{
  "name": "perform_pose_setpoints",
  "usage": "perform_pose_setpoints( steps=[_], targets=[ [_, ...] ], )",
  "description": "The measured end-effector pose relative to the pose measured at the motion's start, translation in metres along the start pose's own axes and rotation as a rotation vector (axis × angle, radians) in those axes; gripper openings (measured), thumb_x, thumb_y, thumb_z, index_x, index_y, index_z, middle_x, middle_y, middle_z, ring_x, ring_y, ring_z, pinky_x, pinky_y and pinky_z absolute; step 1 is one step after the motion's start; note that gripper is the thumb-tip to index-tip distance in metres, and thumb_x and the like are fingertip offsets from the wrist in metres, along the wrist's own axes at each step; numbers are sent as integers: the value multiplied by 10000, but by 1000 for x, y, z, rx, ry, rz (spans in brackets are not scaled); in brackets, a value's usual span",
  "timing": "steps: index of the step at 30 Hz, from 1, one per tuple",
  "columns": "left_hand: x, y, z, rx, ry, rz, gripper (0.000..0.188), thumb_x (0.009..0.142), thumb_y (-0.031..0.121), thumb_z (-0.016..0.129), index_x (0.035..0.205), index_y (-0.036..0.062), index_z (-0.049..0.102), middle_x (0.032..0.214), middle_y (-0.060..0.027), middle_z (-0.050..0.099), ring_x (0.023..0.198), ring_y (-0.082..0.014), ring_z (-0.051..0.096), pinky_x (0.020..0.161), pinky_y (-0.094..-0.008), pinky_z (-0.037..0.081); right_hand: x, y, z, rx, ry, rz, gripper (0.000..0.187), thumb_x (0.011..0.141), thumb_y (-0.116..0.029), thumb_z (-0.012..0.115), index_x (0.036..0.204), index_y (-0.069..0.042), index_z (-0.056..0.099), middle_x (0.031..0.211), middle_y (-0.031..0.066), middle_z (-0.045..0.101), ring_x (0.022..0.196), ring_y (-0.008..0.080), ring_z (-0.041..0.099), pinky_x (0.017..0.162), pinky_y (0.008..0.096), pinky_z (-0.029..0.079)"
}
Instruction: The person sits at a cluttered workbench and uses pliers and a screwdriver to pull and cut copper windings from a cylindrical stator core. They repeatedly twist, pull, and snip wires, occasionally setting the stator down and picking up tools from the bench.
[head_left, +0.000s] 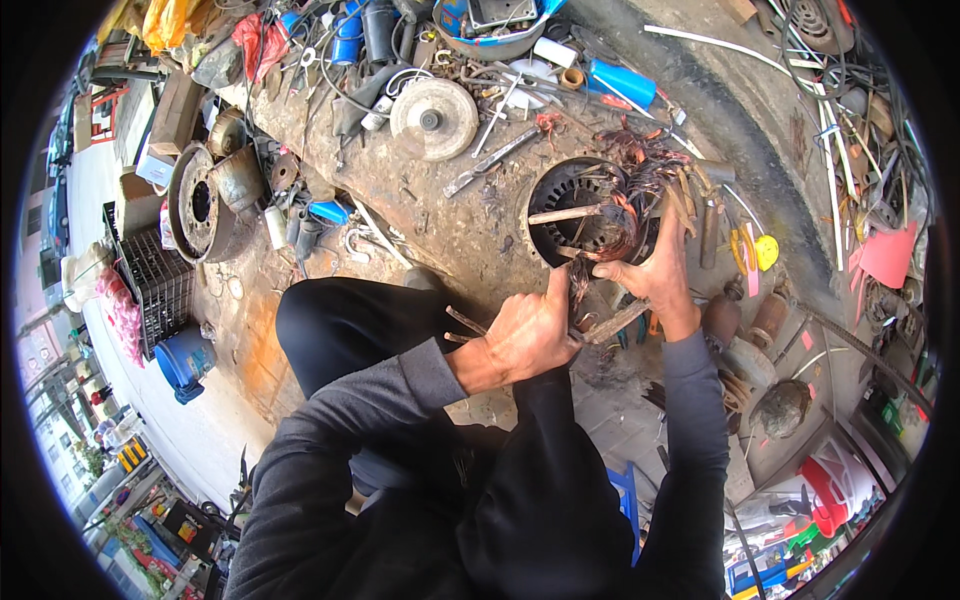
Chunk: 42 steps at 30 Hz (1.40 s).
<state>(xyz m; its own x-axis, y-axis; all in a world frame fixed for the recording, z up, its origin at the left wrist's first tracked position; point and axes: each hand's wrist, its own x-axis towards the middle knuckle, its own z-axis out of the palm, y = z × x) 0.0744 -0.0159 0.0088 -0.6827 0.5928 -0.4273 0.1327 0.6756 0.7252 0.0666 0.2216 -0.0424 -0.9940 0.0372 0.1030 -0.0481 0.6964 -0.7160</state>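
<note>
Stator (557, 187) with wires (622, 226). Left hand (527, 336), stator's near side: curled round sticks (616, 322). Right hand (655, 268), stator's right rim: digits apart.

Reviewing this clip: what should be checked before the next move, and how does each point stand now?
1. Both hands visible: ok; left hand and right hand show near the dark round housing.
2. Hands covered: not ok; both are bare beside the reddish wires.
3. Housing opening unobstructed: not ok; a pale stick spans part of it, with wires bunched at its right.
4. Flat metal bar apart from the housing: ok.
5. Left hand's grip secure: cannot tell; its curled fingers are partly hidden.
</note>
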Motion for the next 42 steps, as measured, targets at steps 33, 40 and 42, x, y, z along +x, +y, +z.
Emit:
perform_pose_setpoints(
  steps=[33,40,42],
  targets=[
    [2,11,-30,-279,9,-75,528,841,149,744,1204,-87,441,876,-358,679,881,-541,690,779,-538,568,-1,-38,13,17,251,80,1277,585,-478,986,1535,107,364,1532,320,436,1451,444,397,1211,497,317],
    [9,24,-89,-166,-132,-34,529,879,138,705,1354,-39,554,1016,-195,725,917,-251,707,846,-378,542,-6,-35,-2,300,159,140,1253,749,-653,846,1639,-5,249,1538,309,382,1462,467,359,1216,509,319],
    [10,26,-93,-110,-145,-16,524,869,141,710,1331,-53,555,978,-223,721,904,-307,723,836,-400,550,-10,-32,-10,153,61,127,1275,766,-656,830,1634,36,204,1587,323,339,1480,483,337,1225,514,303]
  ],
)
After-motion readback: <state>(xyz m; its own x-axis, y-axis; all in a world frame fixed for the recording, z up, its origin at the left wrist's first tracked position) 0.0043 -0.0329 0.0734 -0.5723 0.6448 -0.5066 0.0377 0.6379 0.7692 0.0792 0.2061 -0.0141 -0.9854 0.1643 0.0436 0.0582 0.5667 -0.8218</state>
